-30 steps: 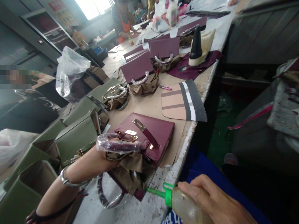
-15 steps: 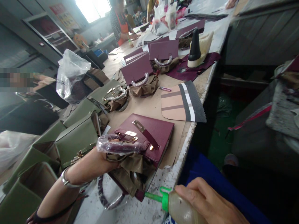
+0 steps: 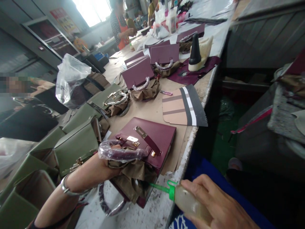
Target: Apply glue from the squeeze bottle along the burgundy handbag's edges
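Note:
A burgundy handbag [image 3: 157, 135] with gold hardware lies at the near edge of the table, its brown lining [image 3: 133, 173] bunched out of the opening. My left hand [image 3: 107, 165] grips the bag at its opening, under the plastic-wrapped handle [image 3: 124, 152]; most of its fingers are hidden. A second wrapped handle [image 3: 105, 203] hangs below. My right hand [image 3: 212, 203] is closed round a squeeze bottle [image 3: 190, 203] of cloudy liquid with a green cap. The bottle's green nozzle [image 3: 159, 187] points left, its tip at the bag's open edge by the lining.
Green handbags [image 3: 76, 143] line the left side. Beyond are purple bag pieces [image 3: 137, 71], a pink cutter [image 3: 166, 93], a striped panel [image 3: 178, 106] and a black cone-topped container [image 3: 195, 52]. A person in an orange apron [image 3: 121, 31] stands farther back. The table edge [image 3: 190, 149] runs along the right.
The bottle has shifted slightly up and right, and its nozzle tip has moved from the bag's lower corner up along the open edge. My left hand still grips the bag.

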Demonstrator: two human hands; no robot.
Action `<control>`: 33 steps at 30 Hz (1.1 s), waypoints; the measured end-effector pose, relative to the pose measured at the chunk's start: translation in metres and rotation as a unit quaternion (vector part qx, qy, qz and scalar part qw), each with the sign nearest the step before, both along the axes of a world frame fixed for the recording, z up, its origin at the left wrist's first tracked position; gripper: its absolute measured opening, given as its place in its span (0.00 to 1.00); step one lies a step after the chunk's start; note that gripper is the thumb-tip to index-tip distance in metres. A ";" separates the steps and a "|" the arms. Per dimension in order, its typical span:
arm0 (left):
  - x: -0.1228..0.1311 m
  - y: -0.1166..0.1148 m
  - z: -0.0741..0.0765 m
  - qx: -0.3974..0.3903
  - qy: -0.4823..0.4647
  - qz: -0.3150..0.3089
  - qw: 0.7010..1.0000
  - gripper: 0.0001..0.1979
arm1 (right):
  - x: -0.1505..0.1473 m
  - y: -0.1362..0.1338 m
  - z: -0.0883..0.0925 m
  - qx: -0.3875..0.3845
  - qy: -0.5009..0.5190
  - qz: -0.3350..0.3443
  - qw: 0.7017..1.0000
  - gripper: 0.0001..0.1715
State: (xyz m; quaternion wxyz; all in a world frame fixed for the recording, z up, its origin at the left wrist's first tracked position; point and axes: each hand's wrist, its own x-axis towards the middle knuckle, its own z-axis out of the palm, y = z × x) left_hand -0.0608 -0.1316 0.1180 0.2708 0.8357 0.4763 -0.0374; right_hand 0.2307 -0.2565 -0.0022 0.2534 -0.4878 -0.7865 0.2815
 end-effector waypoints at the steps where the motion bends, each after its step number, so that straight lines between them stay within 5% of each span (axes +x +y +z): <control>1: 0.001 0.000 0.000 0.001 -0.002 0.005 1.000 0.18 | 0.002 0.002 -0.005 0.015 -0.008 -0.019 1.000 0.26; 11: 0.007 0.001 0.005 -0.016 -0.027 0.013 0.999 0.18 | 0.010 0.030 -0.023 0.091 -0.085 -0.146 0.981 0.14; 27: 0.006 0.001 0.006 -0.026 0.040 0.039 0.998 0.20 | 0.012 0.057 -0.024 0.098 -0.174 -0.180 0.963 0.21; 33: -0.007 0.000 -0.005 -0.080 -0.046 0.116 0.989 0.24 | 0.013 0.061 -0.023 0.100 -0.165 -0.174 0.966 0.22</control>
